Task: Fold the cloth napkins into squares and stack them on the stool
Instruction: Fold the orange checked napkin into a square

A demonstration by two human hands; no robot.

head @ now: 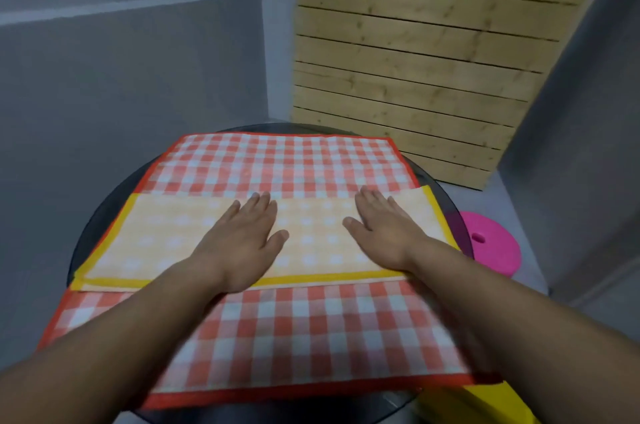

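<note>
A yellow checked napkin [166, 243], folded into a long strip with a yellow border, lies across a larger red checked napkin [277, 164] spread flat on a round dark glass table [100, 215]. My left hand [242, 240] rests flat, palm down, on the middle of the yellow strip, fingers together. My right hand [384, 233] lies flat on the strip's right half, fingers slightly spread. Neither hand grips the cloth. A pink stool [491, 247] stands on the floor just right of the table.
A pale wooden slatted panel [415, 60] leans against the wall behind the table. Grey walls close in on the left and right. A yellow object [478, 406] shows at the bottom right, below the table's edge.
</note>
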